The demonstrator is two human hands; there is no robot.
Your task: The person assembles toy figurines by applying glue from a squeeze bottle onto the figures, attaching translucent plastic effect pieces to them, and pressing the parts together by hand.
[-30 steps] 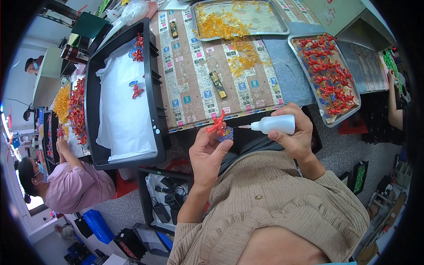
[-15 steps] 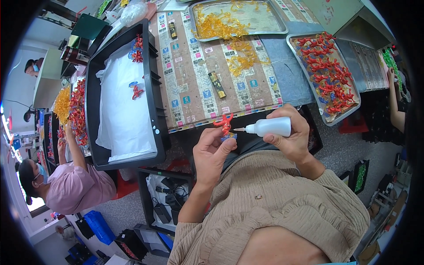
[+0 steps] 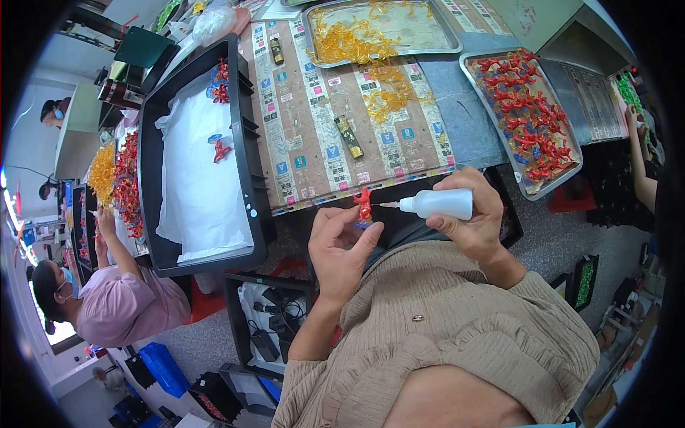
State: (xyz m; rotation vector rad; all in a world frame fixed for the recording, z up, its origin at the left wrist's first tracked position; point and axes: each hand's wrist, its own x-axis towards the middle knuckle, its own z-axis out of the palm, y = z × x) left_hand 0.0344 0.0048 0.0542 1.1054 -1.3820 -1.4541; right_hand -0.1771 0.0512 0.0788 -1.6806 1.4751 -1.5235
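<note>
Between the thumb and fingers of my left hand is a small red figurine with a blue base. My right hand grips a white squeeze bottle, which lies sideways with its thin needle tip pointing left. That tip reaches the side of the figurine; whether it touches I cannot tell. Both hands are in front of the table's near edge, above my lap. Similar red figurines fill a metal tray at the right. A few more lie on white paper in a black bin at the left.
A metal tray of yellow translucent strips stands at the back, with loose strips spilling onto the covered table. Two lighters lie there. A person in pink works at far left; another person's arm shows at right.
The figurine has turned in my left fingers, so its spread limbs and blue base show less. The bottle has stayed nearly in place, its tip still at the figurine.
</note>
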